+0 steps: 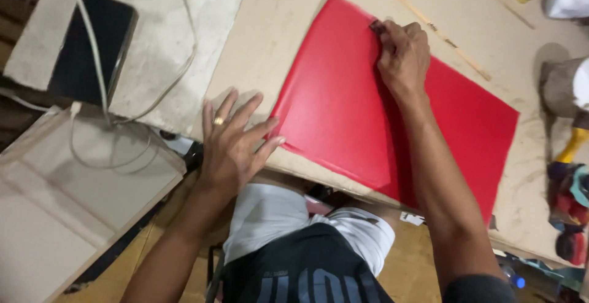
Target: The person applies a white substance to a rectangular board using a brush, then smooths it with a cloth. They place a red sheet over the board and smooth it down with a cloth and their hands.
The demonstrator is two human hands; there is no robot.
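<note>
Nearest of all is the person's own front: a white shirt [279,217] over dark shorts [307,272], pressed up against the edge of the surface [270,51], a big sheet of pale brown board.

Just beyond, the left hand [233,140] lies flat with its fingers spread wide, holding nothing. A gold ring [218,120] shows on one finger. The palm rests on the bare board, and the tips of the two nearest fingers touch the left edge of a red sheet [343,112].

That red sheet lies flat in the middle of the surface, turned at a slant, one corner pointing away and another running off toward the near right edge. The right forearm crosses over it.

Farther out, the right hand [403,54] sits at the sheet's far edge, curled narrow around a small dark tool [377,27] whose tip meets the sheet close to its top corner. What kind of tool it is I cannot tell.

Beyond the hand a thin wooden stick [442,34] lies slantwise on the board, just clear of the sheet.

Off to the left, on a grey slab, a dark tablet [92,45] lies flat with white cables [92,39] trailing over it.

At the right rim stands a pale roll [564,85], and a yellow-handled tool [572,145] lies among other coloured bits.
</note>
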